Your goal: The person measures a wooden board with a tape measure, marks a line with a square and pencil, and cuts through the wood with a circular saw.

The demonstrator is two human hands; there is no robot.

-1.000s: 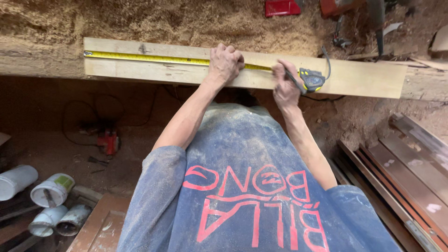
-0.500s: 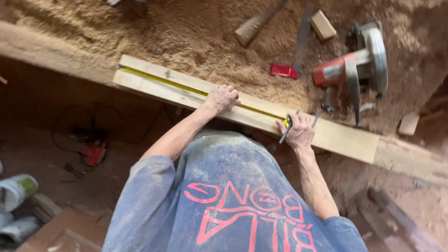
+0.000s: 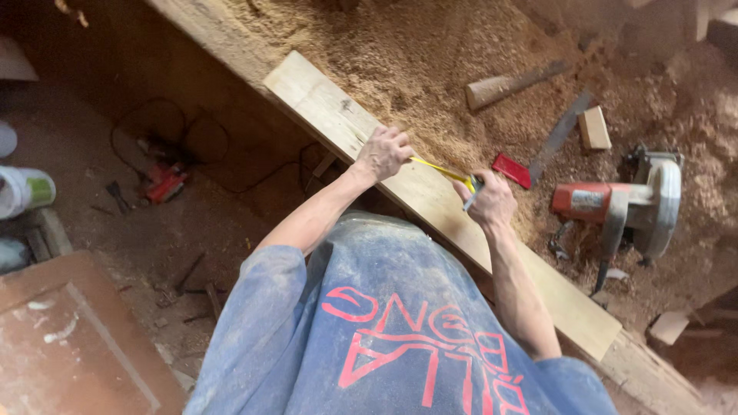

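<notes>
A long pale wooden plank [image 3: 323,104] lies across a sawdust-covered bench. My left hand [image 3: 382,152] rests on the plank near its middle, fingers closed on the end of a yellow measuring tape [image 3: 440,169]. My right hand [image 3: 488,201] grips the tape's case together with a pencil, just right of the left hand. Only a short length of yellow blade shows between the two hands. My blue shirt with red lettering fills the lower part of the view.
A red circular saw [image 3: 626,204] sits on the sawdust to the right. A small red object [image 3: 511,170], a flat metal blade [image 3: 560,134], a wood offcut [image 3: 594,127] and a hammer-like tool [image 3: 503,86] lie beyond the plank. White tubs [image 3: 24,190] stand at left.
The yellow tape, stretched along the plank a second ago, has been drawn in to a short length. My left hand has come close to my right. The view has swung round.
</notes>
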